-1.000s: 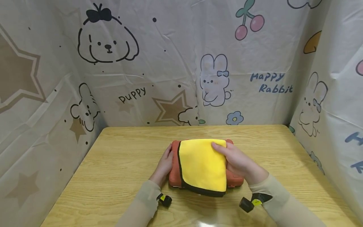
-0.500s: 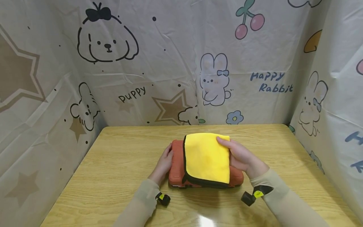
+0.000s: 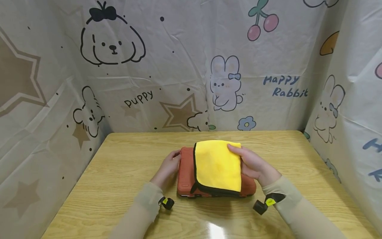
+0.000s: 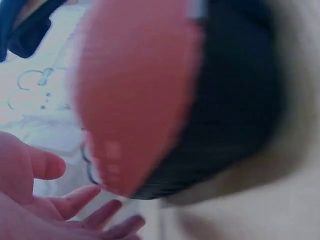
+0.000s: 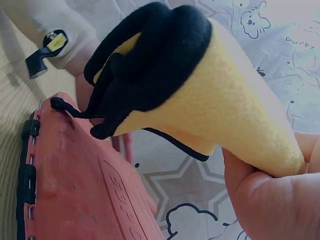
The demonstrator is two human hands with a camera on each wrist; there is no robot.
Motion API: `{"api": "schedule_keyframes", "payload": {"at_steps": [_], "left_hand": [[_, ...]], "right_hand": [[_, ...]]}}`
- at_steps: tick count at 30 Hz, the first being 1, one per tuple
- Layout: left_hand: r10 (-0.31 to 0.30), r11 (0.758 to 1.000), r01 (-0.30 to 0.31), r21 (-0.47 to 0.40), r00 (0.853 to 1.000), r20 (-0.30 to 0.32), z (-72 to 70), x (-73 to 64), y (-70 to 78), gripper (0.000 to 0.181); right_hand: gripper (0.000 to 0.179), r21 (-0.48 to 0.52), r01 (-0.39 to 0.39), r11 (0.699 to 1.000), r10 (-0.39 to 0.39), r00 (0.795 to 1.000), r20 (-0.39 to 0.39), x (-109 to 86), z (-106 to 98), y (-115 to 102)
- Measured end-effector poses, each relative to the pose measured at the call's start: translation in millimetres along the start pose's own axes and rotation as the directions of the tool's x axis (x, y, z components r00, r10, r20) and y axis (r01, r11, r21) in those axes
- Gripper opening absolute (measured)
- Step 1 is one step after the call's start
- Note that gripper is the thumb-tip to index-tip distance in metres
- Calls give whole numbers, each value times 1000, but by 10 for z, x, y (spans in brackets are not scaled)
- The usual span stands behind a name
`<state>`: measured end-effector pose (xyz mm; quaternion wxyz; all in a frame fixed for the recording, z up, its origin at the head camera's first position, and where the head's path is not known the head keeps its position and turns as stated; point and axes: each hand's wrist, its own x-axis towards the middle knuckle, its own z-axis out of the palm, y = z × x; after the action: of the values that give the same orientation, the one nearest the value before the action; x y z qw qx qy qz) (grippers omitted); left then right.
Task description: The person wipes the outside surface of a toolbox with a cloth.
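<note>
A red hard case (image 3: 185, 176) with raised lettering on its lid lies closed on the table, its black latches facing me. My right hand (image 3: 255, 164) pinches a folded yellow cloth (image 3: 218, 166) with black edging by its right side, thumb on top. In the right wrist view the cloth (image 5: 225, 95) hangs over the case (image 5: 70, 175), its folded layers showing at the far end. My left hand (image 3: 167, 167) is at the case's left end. The left wrist view shows its fingers (image 4: 75, 200) spread apart, a small gap from the case (image 4: 140, 90).
The wood-grain table (image 3: 131, 156) extends around the case on all sides. Pale printed sheeting (image 3: 179, 66) with cartoon animals encloses the back and both sides. A small black camera is strapped on each wrist.
My right hand has raised the yellow cloth up and slightly to the right, uncovering more of the case's left part. My left hand has loosened from the case's left side and shifted left.
</note>
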<state>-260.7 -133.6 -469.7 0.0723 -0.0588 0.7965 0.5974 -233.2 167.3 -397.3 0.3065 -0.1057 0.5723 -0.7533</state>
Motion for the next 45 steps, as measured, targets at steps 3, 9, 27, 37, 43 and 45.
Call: {"api": "schedule_keyframes", "payload": {"at_steps": [3, 9, 27, 37, 43, 45], "left_hand": [[75, 993, -71, 91, 997, -33, -21, -20, 145, 45], [129, 989, -114, -92, 975, 182, 7, -110, 419, 58], [242, 909, 40, -416, 760, 603, 186, -226, 598, 43], [237, 898, 58, -436, 771, 591, 185, -264, 615, 28], [275, 891, 40, -453, 745, 607, 171, -269, 588, 34], [286, 887, 37, -461, 739, 610, 166, -272, 582, 32]], "right_hand": [[42, 12, 2, 1000, -2, 1000, -2, 7, 2, 14], [39, 23, 10, 1000, -10, 1000, -4, 24, 27, 37], [37, 21, 1, 1000, 0, 1000, -9, 14, 83, 39], [40, -14, -12, 1000, 11, 999, -31, 15, 90, 77], [41, -17, -1, 1000, 0, 999, -49, 8, 93, 94], [41, -13, 4, 1000, -5, 999, -51, 6, 100, 99]]}}
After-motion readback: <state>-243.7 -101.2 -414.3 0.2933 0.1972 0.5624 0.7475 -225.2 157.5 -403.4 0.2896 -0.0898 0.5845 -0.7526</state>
